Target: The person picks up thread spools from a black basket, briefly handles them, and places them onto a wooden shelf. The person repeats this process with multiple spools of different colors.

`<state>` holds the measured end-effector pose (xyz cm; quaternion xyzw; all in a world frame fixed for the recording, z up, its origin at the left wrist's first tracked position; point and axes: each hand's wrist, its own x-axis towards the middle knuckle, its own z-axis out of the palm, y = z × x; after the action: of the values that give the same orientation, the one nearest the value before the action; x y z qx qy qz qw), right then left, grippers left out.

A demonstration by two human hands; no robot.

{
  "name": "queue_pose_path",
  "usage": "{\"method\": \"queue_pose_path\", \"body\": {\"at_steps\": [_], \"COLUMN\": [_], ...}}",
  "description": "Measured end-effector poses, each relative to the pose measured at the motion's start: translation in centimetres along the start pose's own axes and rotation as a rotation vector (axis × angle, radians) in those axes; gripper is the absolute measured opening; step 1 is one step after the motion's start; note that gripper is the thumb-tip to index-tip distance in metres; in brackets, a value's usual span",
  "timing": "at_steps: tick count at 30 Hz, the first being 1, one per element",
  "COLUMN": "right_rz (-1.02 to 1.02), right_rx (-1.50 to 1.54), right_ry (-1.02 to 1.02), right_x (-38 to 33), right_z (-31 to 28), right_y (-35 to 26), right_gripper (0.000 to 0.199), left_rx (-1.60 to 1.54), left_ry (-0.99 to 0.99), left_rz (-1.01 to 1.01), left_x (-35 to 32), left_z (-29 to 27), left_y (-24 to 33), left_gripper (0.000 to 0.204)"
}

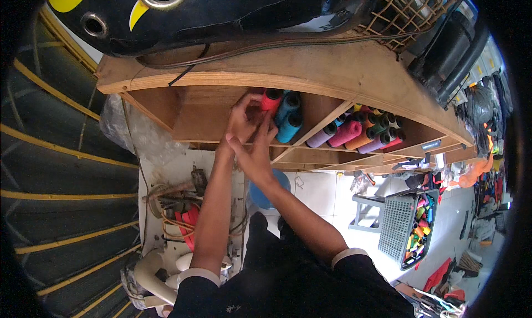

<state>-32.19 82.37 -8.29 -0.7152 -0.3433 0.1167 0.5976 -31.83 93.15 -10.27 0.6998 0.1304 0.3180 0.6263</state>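
Both my hands reach into an open compartment of a wooden shelf. My left hand point(241, 117) is closed, its fingers curled at the side of a red thread spool point(271, 102). My right hand point(256, 151) is just below, thumb and fingers apart, with its fingertips near the lower end of that spool. Part of the red spool is covered by my fingers. Several blue and teal thread spools point(288, 128) lie stacked against it on the right, beside a wooden divider.
Right of the divider, another compartment holds several multicoloured thread spools point(347, 133). A grey basket point(394, 232) full of spools stands on the floor at the right, near a grey stool point(366, 211). A cable point(266, 45) crosses the shelf top point(332, 68). Clear plastic wrap point(130, 132) hangs at the left.
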Motion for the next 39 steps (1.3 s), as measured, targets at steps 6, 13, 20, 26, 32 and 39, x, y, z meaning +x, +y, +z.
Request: {"method": "queue_pose_path", "body": {"at_steps": [6,13,20,26,32,39], "right_rz": [0.002,-0.004,0.048,-0.019,-0.116,0.277], "right_rx": [-0.037,-0.034,-0.046,0.176,0.156,0.072], "right_ry": [0.04,0.056,0.047,0.005,-0.116,-0.398], "right_x": [-0.1,-0.5,-0.6,-2.4,-7.0,-16.3], "right_z": [0.4,0.6,0.3,-0.3,-6.3,-16.0], "right_y": [0.0,0.4,0.1,1.1,1.4,12.8], "right_gripper": [0.107,0.105,0.093,0.063,0.018,0.011], "left_rx": [0.068,0.191,0.31,0.114,-0.072,0.234], "left_ry": [0.016,0.131,0.161,0.354,0.618,0.389], "left_rz": [0.048,0.018,-0.061,-0.076,-0.007,-0.231], "left_x": [0.1,-0.9,-1.3,-3.4,-11.4,-20.9], "left_z": [0.0,0.2,0.6,0.3,5.8,16.0], "left_y": [-0.6,-0.2,0.5,0.3,3.5,-3.6], "left_gripper": [0.028,0.031,0.03,0.021,0.009,0.01]}}
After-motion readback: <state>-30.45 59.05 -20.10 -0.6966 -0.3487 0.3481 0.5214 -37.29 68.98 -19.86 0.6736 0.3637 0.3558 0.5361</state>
